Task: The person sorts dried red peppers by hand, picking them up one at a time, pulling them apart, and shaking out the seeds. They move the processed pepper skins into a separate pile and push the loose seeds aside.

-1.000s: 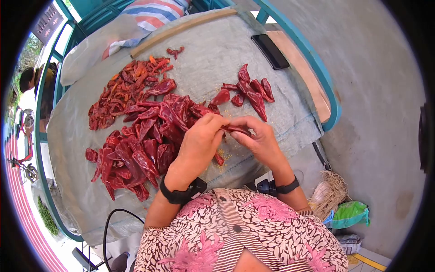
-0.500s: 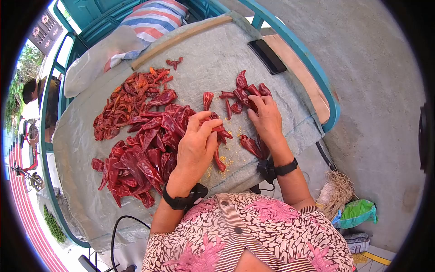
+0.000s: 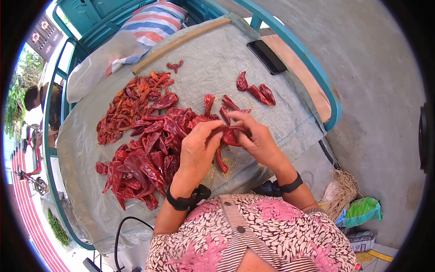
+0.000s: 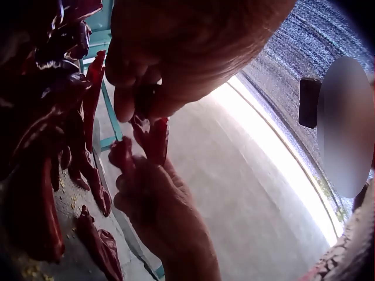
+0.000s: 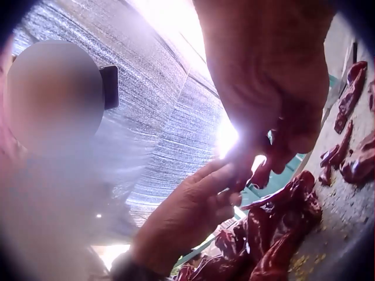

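Over the near edge of the sheet, both hands meet at a dried red pepper point(image 3: 232, 137). My left hand point(image 3: 198, 146) pinches one end of it between thumb and fingers. From the other side, my right hand point(image 3: 261, 144) grips the pepper with its fingers curled. In the left wrist view, the pepper point(image 4: 156, 139) spans the gap between the two hands, and another red piece point(image 4: 121, 153) sticks up from the right hand. Left of the hands lies a heap of whole dried red peppers point(image 3: 145, 170). A few loose peppers point(image 3: 262, 94) lie beyond the right hand.
Smaller, shrivelled orange-red peppers point(image 3: 131, 102) form a second pile behind the heap. Yellow seeds point(image 3: 230, 162) dot the grey sheet point(image 3: 213, 52). A black phone point(image 3: 266, 56) lies at the right, by the teal rail point(image 3: 299, 50). A wooden strip point(image 3: 181, 43) crosses the far side.
My right hand went out to the loose peppers on the right, then came back to the left hand with a pepper. Fewer peppers lie in that right group now.
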Demonstrator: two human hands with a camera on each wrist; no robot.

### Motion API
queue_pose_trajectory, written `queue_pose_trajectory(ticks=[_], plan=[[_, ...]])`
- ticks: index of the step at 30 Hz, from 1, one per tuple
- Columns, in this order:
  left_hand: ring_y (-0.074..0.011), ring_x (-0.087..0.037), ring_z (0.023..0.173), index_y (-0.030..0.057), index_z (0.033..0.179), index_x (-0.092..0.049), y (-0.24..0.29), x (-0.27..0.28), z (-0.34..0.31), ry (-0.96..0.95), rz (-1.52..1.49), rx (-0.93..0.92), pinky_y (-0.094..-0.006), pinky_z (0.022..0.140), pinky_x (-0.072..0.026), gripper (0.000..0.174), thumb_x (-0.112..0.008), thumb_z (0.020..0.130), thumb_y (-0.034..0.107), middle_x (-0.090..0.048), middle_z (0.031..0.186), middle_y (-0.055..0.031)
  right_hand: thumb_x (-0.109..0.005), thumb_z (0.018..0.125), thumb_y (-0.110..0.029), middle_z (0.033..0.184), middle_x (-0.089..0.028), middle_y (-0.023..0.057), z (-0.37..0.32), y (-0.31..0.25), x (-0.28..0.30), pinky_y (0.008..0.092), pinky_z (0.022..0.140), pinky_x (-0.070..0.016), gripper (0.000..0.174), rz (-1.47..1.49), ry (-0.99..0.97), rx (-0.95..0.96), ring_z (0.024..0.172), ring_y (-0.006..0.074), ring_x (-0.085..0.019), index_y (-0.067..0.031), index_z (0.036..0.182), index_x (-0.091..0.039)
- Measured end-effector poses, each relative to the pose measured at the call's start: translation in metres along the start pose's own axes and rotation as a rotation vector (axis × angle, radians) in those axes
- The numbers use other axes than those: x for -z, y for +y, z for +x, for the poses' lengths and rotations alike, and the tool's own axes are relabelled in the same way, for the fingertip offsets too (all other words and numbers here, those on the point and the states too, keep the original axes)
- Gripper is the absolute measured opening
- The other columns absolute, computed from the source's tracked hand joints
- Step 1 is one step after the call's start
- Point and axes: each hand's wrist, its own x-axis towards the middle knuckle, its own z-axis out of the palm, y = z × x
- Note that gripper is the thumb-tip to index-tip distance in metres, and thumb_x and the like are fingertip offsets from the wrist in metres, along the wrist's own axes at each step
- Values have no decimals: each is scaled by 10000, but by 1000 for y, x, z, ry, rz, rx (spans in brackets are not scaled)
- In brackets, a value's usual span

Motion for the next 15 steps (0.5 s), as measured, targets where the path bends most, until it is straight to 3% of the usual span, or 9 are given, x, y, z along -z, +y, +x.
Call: queue_pose_trajectory(ticks=[2,4,5,6,8,11,14,15], plan=[[-252,-723,898,17,1209,-690,7,4,-3,69,-81,193,-349,804,-577,280,-690,932,-15,-719,1043,-133,-573,970,12,1047,-712,68,1,-1,3,281,794,-534,418,-26,17,-61,873,128,-661,-79,1378,-597],[-242,-731,914,20,1208,-691,1,6,-3,92,-34,196,-336,811,-574,264,-680,945,-2,-736,1052,-143,-580,971,2,1061,-709,84,7,9,9,288,805,-543,449,-139,101,-58,896,137,-680,-82,1412,-564],[-241,-733,929,20,1207,-691,0,6,-4,90,-73,221,-334,814,-574,263,-679,945,-3,-740,1050,-146,-596,975,-50,1078,-729,164,9,13,8,349,878,-548,427,-151,152,-66,984,270,-723,-58,1400,-559],[-239,-734,943,20,1206,-691,-2,5,-5,86,-113,243,-331,816,-573,262,-678,945,-3,-744,1047,-149,-603,970,-50,1084,-728,166,12,13,7,360,879,-548,428,-92,131,-34,990,285,-720,-56,1396,-561],[-185,-697,886,24,1244,-675,-3,6,-5,19,-47,173,-295,768,-554,314,-681,934,-27,-682,1186,-138,-615,959,-50,1094,-727,170,18,12,2,382,883,-548,431,25,90,31,1002,316,-715,-53,1387,-564],[-93,-629,828,29,1260,-667,1,4,-4,20,8,164,-229,675,-500,356,-681,917,-61,-577,1332,-99,-649,926,-77,1086,-721,164,41,28,1,440,894,-521,395,-246,176,209,1016,344,-689,-67,1319,-612],[-105,-640,833,27,1255,-667,-4,6,-4,-50,35,124,-233,682,-506,361,-683,906,-67,-594,1312,-100,-683,890,-109,1033,-714,135,56,45,-4,476,885,-480,355,-690,248,280,995,339,-665,-95,1244,-655],[-118,-644,855,26,1252,-667,-5,5,-5,-74,43,122,-242,695,-515,361,-682,903,-66,-595,1306,-105,-685,889,-125,1067,-713,134,58,50,-4,472,911,-472,347,-707,194,230,1009,336,-662,-97,1234,-663]])
